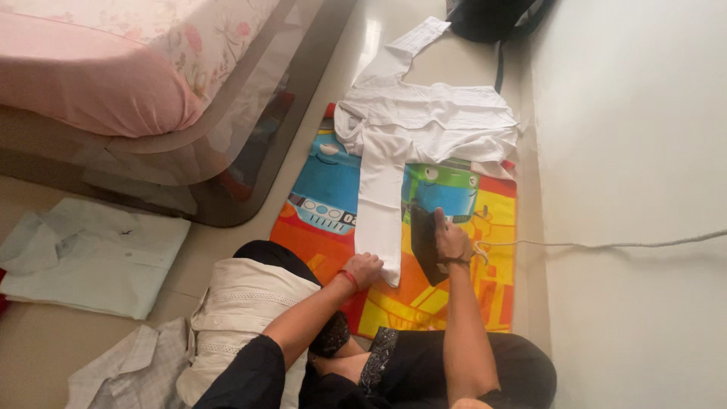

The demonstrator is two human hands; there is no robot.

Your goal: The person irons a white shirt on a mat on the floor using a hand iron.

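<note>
White shirt point(424, 125) spread flat, sleeve point(381, 212) stretched over colourful mat point(462, 295).

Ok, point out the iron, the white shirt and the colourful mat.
iron point(423, 244), head view, dark soleplate side.
white shirt point(424, 121), head view, middle of the body.
colourful mat point(496, 220), head view, bare yellow right edge.

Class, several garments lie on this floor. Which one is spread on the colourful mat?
The white shirt, its sleeve held by the left hand. The pale green folded shirt and the cream garment lie off the mat.
</note>
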